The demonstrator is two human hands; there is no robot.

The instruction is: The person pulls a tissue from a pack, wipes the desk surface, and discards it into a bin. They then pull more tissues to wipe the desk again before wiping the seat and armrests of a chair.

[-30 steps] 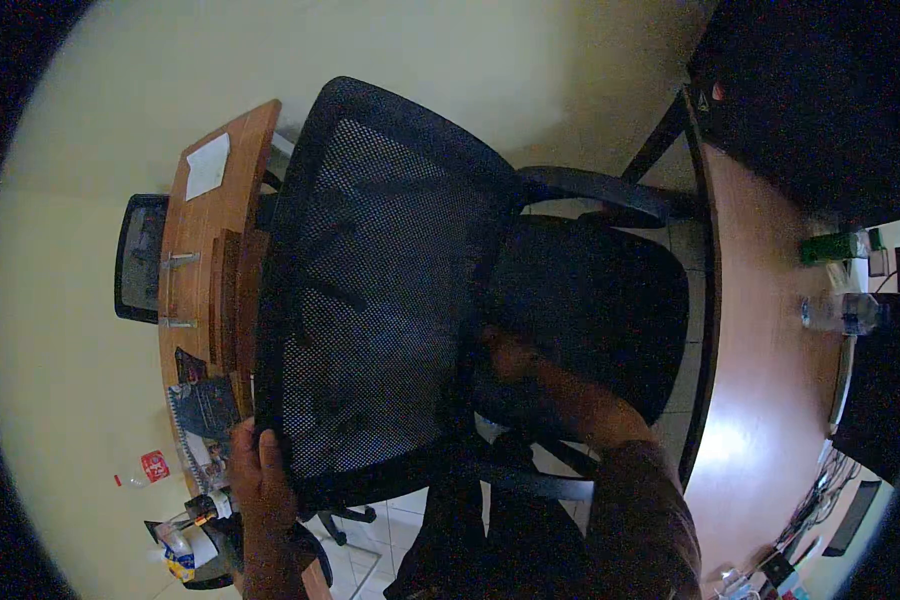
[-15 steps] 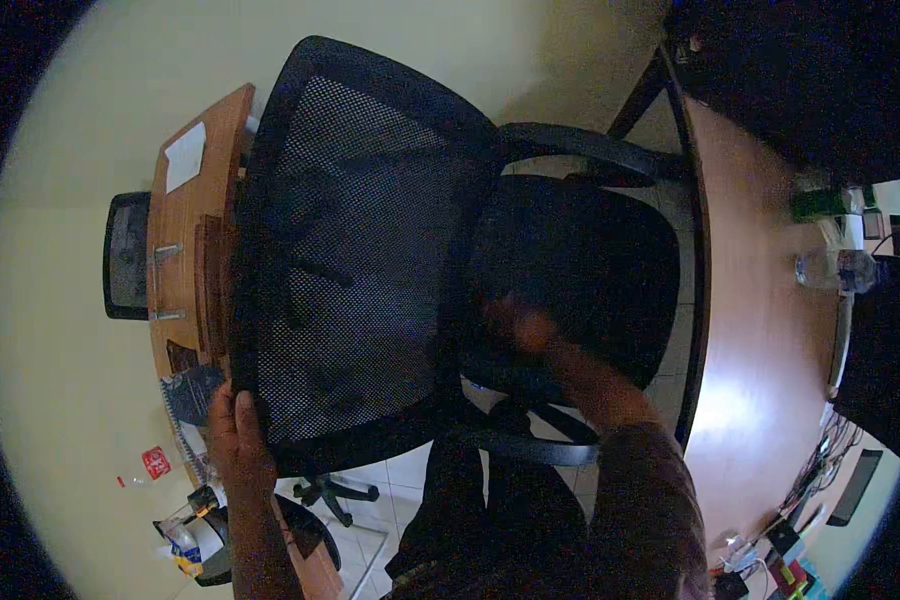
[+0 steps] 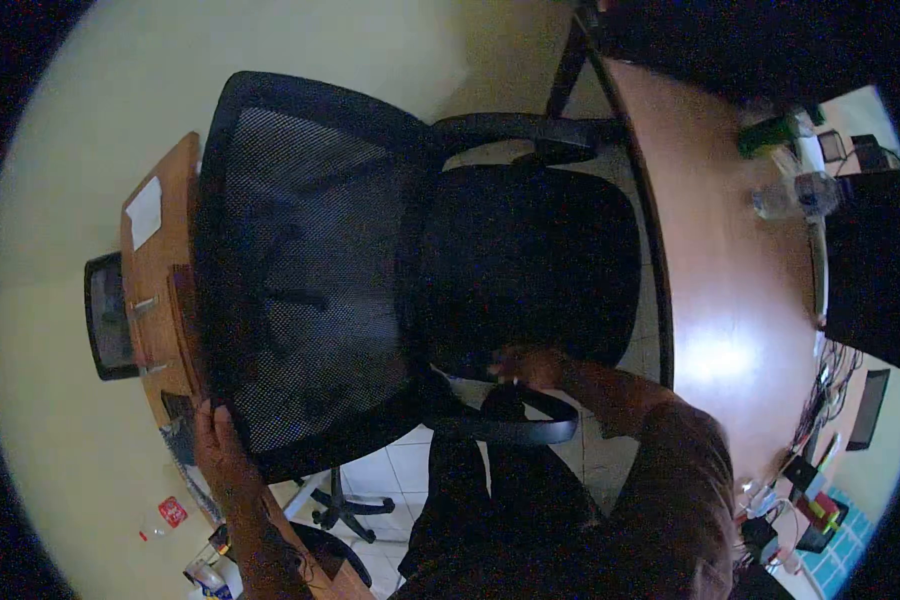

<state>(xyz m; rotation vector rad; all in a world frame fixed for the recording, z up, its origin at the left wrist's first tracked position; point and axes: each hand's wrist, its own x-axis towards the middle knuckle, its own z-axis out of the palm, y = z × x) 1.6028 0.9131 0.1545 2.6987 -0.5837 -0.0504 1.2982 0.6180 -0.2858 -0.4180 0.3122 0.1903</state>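
A black office chair with a mesh backrest (image 3: 310, 260) and a dark seat (image 3: 530, 260) fills the middle of the head view. My left hand (image 3: 222, 445) is closed on the edge of the backrest at its lower left corner, fingers over the frame. Over the side of the seat nearest me, by the near armrest (image 3: 515, 430), is my right hand (image 3: 535, 368). Its fingers point left toward the backrest and are dark and blurred; whether they hold anything is not clear. The far armrest (image 3: 510, 130) lies beyond the seat.
A wooden desk (image 3: 710, 280) runs along the right, with plastic bottles (image 3: 790, 198), a monitor and tangled cables (image 3: 830, 375). To the left stands another wooden desk (image 3: 155, 270) with a white paper (image 3: 145, 212). A bottle with a red label (image 3: 173, 512) is at lower left.
My right hand has moved across the seat toward the near armrest. The chair and desks appear shifted left in view as the camera turned. My left hand stays on the backrest edge.
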